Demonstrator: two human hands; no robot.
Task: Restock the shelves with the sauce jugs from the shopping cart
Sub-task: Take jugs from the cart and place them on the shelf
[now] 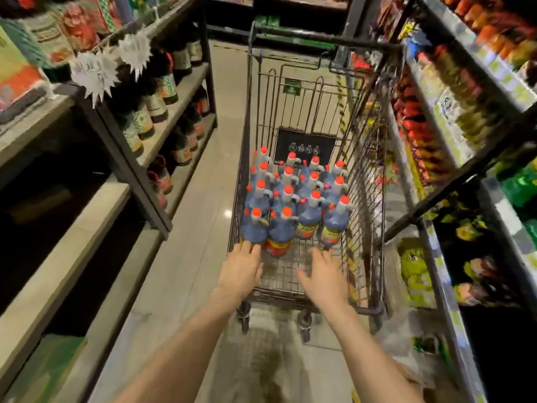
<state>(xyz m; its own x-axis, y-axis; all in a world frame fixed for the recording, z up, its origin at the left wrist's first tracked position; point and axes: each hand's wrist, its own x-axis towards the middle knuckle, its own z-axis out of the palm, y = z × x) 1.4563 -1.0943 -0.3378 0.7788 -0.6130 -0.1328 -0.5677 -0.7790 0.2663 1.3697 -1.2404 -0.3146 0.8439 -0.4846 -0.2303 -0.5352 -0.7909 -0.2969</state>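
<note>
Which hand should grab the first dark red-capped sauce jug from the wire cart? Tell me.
Left. The left hand already has fingertips at the nearest jug in the cart; the right hand hovers short, open.

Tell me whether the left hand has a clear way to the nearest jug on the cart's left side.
Probably yes. The left hand is open, already over the cart rim, its fingertips at the base of the nearest left jug. Nothing lies between them, and the jug's neck stands free above.
</note>
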